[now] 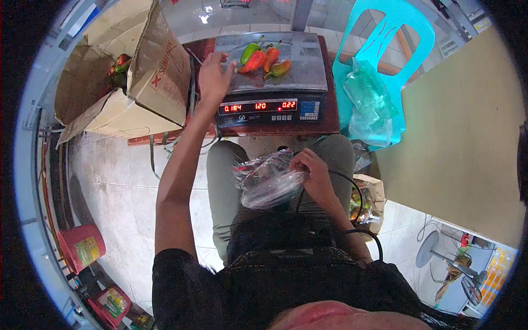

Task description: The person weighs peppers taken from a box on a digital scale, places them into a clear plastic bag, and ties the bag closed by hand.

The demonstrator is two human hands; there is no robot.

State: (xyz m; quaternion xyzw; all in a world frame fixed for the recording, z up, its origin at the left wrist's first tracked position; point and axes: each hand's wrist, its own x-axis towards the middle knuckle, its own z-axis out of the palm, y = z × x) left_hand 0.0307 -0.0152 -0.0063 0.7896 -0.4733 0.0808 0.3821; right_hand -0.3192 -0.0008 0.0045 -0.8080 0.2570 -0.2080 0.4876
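Note:
Several peppers in green, red and orange lie grouped on the metal pan of a digital scale (308, 77). Its red display reads 0.184, 1.20 and 0.22. My left hand (214, 78) is at the left edge of the pan, fingers apart and holding nothing. Its fingertips are close beside the red pepper (253, 62); a green pepper (249, 53) lies just behind that one. Over my lap, my right hand (311, 171) pinches the edge of a clear plastic bag (272, 190), which hangs crumpled between my knees.
A cardboard box (159, 82) with peppers inside stands left of the scale. To the right is a turquoise chair (396, 71) holding green and clear plastic bags (371, 102). A wooden board (456, 143) fills the right side. Below it sits a paper bag (376, 201) of packed peppers.

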